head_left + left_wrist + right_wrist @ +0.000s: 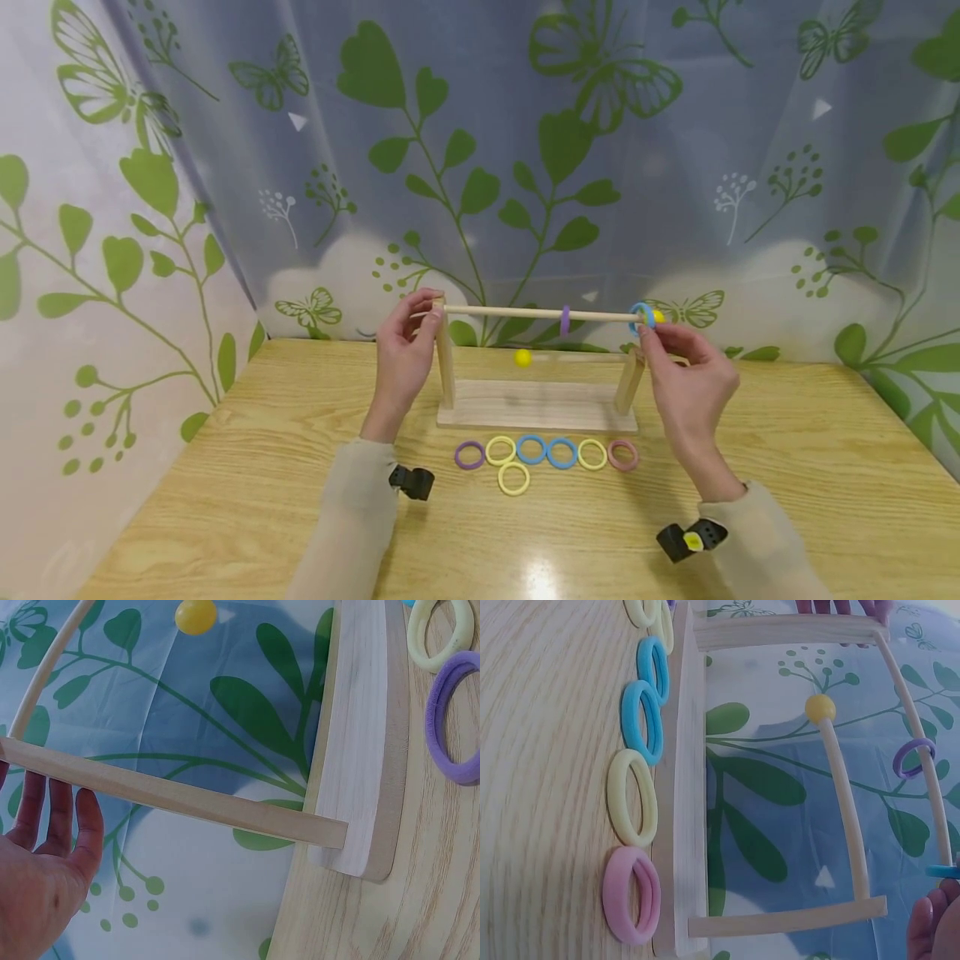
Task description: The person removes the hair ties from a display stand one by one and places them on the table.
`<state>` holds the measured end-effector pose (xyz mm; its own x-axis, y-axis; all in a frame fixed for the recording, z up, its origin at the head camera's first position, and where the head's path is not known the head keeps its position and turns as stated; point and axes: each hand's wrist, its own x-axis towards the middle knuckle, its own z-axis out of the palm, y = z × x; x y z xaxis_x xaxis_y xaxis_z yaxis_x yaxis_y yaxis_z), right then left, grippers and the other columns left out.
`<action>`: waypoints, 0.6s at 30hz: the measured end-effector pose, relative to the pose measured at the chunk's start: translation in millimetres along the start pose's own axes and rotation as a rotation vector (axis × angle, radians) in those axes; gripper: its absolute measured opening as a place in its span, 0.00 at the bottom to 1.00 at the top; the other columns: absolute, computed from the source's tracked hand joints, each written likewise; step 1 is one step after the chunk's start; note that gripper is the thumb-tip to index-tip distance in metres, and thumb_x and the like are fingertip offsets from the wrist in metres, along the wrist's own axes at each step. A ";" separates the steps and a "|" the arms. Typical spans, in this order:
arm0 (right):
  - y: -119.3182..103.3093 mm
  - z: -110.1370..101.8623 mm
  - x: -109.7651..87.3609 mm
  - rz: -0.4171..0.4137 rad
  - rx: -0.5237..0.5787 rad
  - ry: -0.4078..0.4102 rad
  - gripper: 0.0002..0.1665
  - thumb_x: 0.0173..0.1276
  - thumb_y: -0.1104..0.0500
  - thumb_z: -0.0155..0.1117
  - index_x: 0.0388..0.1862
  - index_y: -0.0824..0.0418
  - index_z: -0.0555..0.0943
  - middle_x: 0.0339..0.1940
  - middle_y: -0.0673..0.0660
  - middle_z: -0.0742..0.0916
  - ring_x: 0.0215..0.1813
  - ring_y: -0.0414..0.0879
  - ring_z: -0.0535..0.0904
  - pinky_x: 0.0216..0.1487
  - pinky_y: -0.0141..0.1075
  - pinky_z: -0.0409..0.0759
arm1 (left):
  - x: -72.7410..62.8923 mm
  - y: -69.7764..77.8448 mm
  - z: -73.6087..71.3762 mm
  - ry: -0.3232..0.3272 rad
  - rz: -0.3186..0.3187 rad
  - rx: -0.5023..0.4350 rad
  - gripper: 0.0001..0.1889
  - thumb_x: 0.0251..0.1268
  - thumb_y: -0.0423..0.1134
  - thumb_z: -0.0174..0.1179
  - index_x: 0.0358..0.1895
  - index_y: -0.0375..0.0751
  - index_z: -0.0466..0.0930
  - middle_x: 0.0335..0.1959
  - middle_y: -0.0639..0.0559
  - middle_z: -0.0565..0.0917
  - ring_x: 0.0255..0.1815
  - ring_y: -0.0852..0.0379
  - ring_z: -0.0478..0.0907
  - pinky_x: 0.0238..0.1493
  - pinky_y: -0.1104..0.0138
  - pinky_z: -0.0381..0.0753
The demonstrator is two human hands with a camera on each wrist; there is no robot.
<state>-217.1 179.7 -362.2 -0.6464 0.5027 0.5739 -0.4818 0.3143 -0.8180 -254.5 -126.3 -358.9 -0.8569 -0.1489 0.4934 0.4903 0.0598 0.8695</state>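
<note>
A wooden stand (536, 405) has two uprights and two dowels, each with a yellow ball at its free end. My left hand (406, 340) grips the top of the left upright (180, 789), fingers behind it. At the upper dowel's (502, 312) right end, my right hand (693, 385) pinches a blue hair tie (634, 320), which appears to be around the dowel beside the ball (659, 317). A purple hair tie (566, 321) hangs on the same dowel, left of the right hand. In the right wrist view, that hand (939, 919) is partly cut off.
Before the stand lie a purple hair tie (469, 456), blue ones (562, 465), yellow ones (513, 491) and a pink one (623, 467). The lower dowel (845, 802) reaches in from the right upright, its yellow ball (522, 357) leftward. A patterned curtain (480, 150) hangs behind the wooden table (225, 500).
</note>
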 end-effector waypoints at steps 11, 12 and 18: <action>0.0 -7.0 4.1 0.016 -0.050 0.025 0.13 0.63 0.58 0.77 0.41 0.66 0.90 0.29 0.30 0.86 0.33 0.28 0.84 0.34 0.19 0.81 | -0.4 0.2 -0.2 0.001 -0.001 0.004 0.13 0.76 0.32 0.56 0.58 0.36 0.81 0.48 0.44 0.82 0.46 0.58 0.81 0.44 0.73 0.82; 0.3 -7.5 4.5 0.017 -0.052 0.029 0.13 0.63 0.58 0.77 0.40 0.67 0.90 0.28 0.30 0.86 0.33 0.28 0.84 0.34 0.19 0.81 | -0.5 0.4 -0.2 0.001 0.000 0.005 0.13 0.76 0.32 0.56 0.58 0.36 0.81 0.48 0.44 0.82 0.46 0.58 0.81 0.44 0.73 0.82; 2.8 -10.4 6.7 -0.001 -0.062 0.042 0.13 0.63 0.58 0.76 0.39 0.68 0.89 0.28 0.30 0.86 0.33 0.29 0.84 0.33 0.19 0.81 | -0.5 1.6 0.3 0.001 0.001 0.010 0.13 0.76 0.32 0.56 0.58 0.36 0.81 0.49 0.43 0.82 0.45 0.61 0.81 0.44 0.74 0.81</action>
<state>-216.6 192.3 -361.1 -0.6203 0.5353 0.5734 -0.4435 0.3635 -0.8192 -253.3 -125.9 -357.8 -0.8562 -0.1500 0.4944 0.4896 0.0699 0.8691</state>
